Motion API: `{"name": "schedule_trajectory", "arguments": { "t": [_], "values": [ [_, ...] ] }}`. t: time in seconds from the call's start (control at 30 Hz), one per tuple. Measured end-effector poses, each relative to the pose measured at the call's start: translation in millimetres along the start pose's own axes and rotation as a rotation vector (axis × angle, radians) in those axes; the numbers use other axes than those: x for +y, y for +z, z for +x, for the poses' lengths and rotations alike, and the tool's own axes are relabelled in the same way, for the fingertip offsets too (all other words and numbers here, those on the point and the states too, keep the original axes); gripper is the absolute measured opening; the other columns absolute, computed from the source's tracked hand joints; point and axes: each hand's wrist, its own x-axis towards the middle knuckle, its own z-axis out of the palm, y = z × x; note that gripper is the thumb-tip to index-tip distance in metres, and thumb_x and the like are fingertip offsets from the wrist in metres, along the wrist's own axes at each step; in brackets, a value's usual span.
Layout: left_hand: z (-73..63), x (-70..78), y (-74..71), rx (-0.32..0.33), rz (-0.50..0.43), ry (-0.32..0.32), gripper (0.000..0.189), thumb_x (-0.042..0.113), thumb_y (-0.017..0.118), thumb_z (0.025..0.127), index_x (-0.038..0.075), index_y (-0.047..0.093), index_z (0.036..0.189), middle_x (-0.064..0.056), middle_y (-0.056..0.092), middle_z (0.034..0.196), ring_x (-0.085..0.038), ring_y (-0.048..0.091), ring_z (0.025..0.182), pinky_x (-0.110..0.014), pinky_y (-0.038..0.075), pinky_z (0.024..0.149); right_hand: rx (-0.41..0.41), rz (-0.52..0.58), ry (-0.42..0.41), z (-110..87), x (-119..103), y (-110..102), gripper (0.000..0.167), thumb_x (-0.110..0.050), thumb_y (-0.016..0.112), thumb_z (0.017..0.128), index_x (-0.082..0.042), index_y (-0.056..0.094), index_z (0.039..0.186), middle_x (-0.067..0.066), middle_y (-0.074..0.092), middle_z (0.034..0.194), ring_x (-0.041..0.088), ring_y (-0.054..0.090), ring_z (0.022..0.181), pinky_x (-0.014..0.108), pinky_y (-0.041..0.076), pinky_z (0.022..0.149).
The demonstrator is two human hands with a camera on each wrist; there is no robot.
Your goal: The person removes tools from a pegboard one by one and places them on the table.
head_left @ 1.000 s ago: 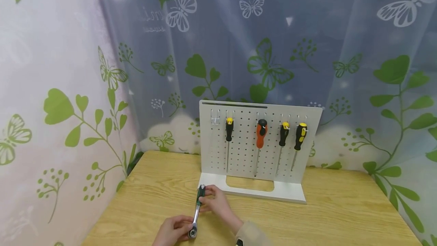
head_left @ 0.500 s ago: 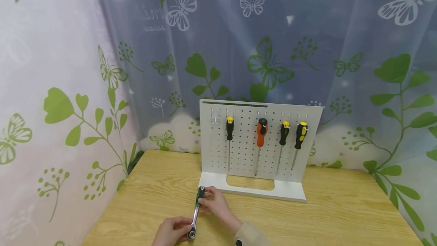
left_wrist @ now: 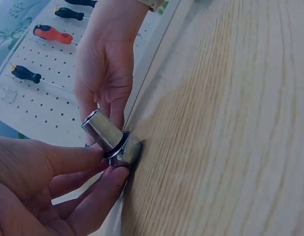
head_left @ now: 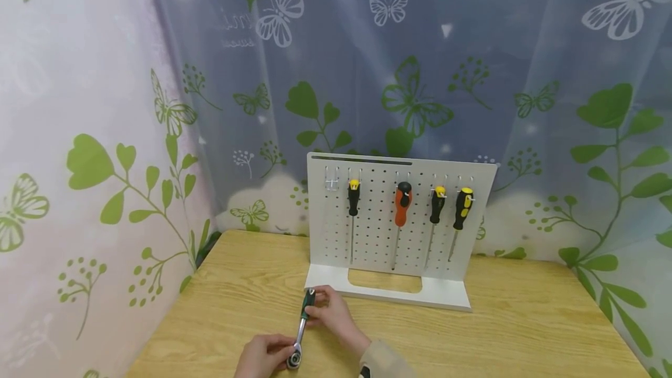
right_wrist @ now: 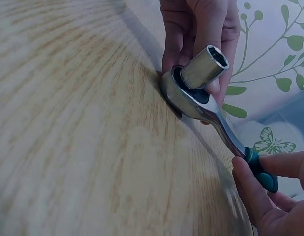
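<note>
A ratchet wrench [head_left: 303, 331] with a chrome head and a green and black handle is held low over the wooden table by both hands. My left hand [head_left: 265, 356] pinches its head between thumb and fingers. On that head stands a silver hex socket [right_wrist: 206, 67], open end facing up; the left wrist view shows the socket's side as well. My right hand [head_left: 334, 315] grips the green handle [right_wrist: 260, 169] at the far end, thumb on one side and fingers on the other. In the left wrist view the handle is mostly hidden behind the head and hand.
A white pegboard stand [head_left: 378, 238] rises behind the hands. From its hooks hang several screwdrivers, among them an orange and black one [head_left: 402, 206]. At the upper left of the board is a bare clear hook [head_left: 331, 182]. The wooden table [head_left: 525, 319] extends right; a patterned curtain [head_left: 336, 63] hangs behind.
The ratchet wrench has shifted very slightly down toward the table's near side, held in both hands. Both grips look the same, and the pegboard tools hang as before.
</note>
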Motion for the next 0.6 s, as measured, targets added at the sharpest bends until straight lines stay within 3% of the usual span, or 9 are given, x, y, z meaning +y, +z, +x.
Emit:
{"name": "schedule_trajectory", "arguments": {
  "t": [0.2,0.6],
  "values": [
    [-1.7,-1.0,-0.5,0.031,0.028,0.035,0.018,0.011,0.077,0.091,-0.001,0.078,0.103,-0.006,0.076,0.089,-0.010,0.067,0.075,-0.026,0.059,0.062,-0.023,-0.009,-0.025,2.7,-1.4,-0.5,0.049,0.020,0.069,0.080,0.014,0.052,0.125,0.020,0.068,0.099,0.025,0.072,0.072,0.043,0.064,0.065],
    [-4.4,0.7,-2.6,0.037,0.082,0.069,0.018,0.014,0.077,0.090,0.000,0.078,0.102,-0.004,0.077,0.086,-0.008,0.066,0.074,-0.022,0.055,0.061,-0.014,-0.153,-0.033,9.7,-1.7,1.2,0.046,0.019,0.074,0.077,0.014,0.061,0.120,0.020,0.067,0.099,0.018,0.068,0.072,0.035,0.064,0.064]
  ]
}}
